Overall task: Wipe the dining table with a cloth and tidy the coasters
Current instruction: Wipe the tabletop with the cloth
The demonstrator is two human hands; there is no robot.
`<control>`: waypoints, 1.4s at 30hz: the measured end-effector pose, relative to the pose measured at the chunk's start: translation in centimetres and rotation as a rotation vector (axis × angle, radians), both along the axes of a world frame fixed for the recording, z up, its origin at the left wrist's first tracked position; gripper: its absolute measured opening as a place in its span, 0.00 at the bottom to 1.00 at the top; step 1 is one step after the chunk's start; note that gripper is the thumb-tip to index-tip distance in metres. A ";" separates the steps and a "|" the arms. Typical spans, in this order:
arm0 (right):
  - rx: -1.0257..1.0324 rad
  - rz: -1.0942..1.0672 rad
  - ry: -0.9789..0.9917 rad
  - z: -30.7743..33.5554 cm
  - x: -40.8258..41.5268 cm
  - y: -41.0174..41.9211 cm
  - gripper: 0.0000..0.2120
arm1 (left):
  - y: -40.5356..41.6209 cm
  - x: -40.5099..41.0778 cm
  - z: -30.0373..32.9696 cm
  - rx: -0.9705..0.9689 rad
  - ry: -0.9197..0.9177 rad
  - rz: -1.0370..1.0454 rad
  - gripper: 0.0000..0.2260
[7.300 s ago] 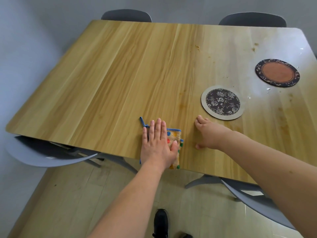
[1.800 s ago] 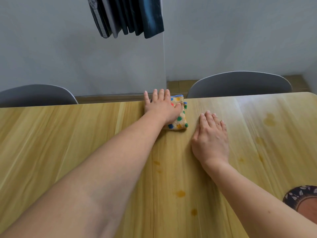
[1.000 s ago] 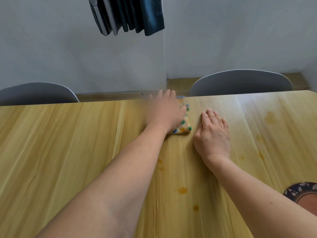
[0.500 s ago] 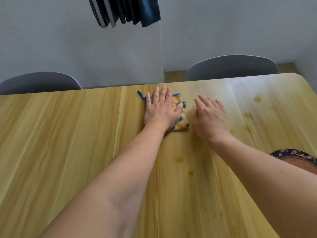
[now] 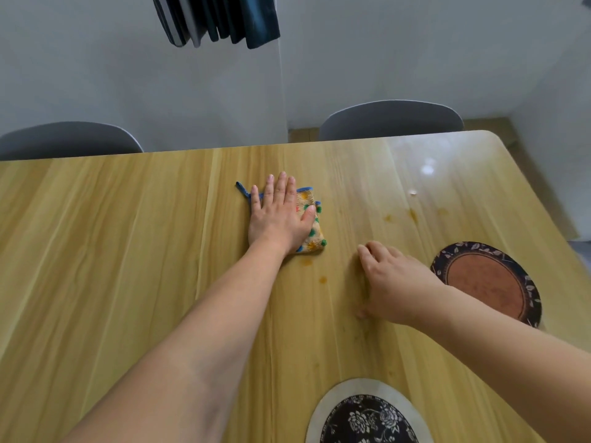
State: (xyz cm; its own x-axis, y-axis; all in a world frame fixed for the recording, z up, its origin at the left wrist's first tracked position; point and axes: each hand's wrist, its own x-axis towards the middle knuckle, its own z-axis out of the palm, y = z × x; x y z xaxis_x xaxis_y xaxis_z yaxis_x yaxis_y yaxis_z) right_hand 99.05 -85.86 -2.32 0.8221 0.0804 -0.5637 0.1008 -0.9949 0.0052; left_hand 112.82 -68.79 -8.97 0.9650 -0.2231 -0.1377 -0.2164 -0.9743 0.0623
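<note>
A home dining room. A long wooden table point(image 5: 128, 266) stands near a plain white wall point(image 5: 96, 75), with grey chairs point(image 5: 390, 121) tucked in at its far side. Patterned round coasters point(image 5: 486, 282) lie on it, and dark clothes point(image 5: 217, 17) hang overhead by the wall.

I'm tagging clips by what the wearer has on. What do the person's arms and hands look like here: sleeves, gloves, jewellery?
Both forearms are bare as far as the view reaches, with no sleeve in sight. The left hand and the right hand wear no gloves. No watch, bracelet or ring shows on either wrist or on the visible fingers. The nails look short and unpainted.
</note>
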 end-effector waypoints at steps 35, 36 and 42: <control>-0.078 -0.088 -0.134 -1.0 -4.4 0.9 0.43 | 1.5 -19.0 -0.2 0.000 0.003 0.040 0.34; -0.079 -0.094 -0.154 -1.1 -4.5 1.0 0.41 | 1.6 -19.3 -0.3 0.004 0.003 0.039 0.34; 0.026 -0.127 -0.331 -1.4 -7.1 0.8 0.28 | 1.5 -19.2 -0.1 0.012 0.024 0.041 0.34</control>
